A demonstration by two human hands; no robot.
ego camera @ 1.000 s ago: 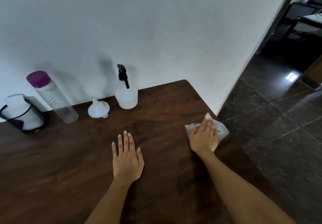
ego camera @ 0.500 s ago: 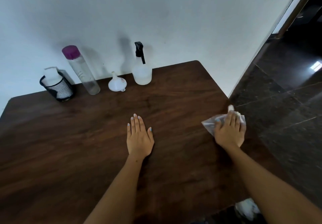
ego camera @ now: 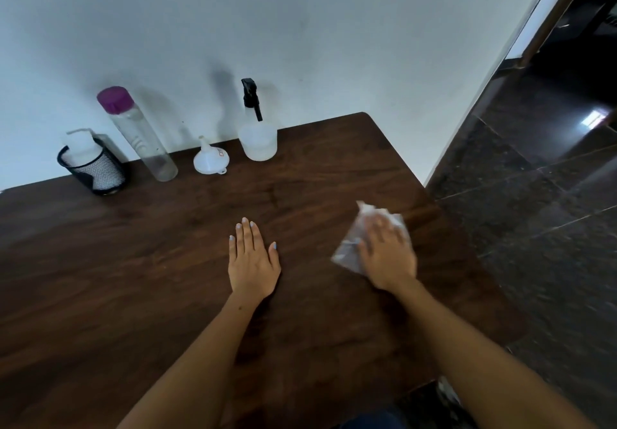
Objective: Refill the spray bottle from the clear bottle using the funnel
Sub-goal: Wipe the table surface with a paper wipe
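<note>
The left hand lies flat on the table, palm down, fingers straight and close together, holding nothing. At its 3 o'clock, a little apart, the right hand presses a crumpled white tissue onto the wood with fingers extended; the hand is blurred, so I cannot tell whether the fingertips curl into the tissue. The tissue sticks out from under the fingers toward 11 o'clock.

Along the table's far edge, against the wall, the task's things stand in a row, well apart from both hands. The spray bottle, translucent with a black trigger head, stands upright at 12 o'clock from the left hand. Just beside it at its 9 o'clock the white funnel sits wide end down, spout up. Further toward 9 o'clock stands the clear bottle, purple cap on. Past it a black mesh cup holds a white pump bottle.
</note>
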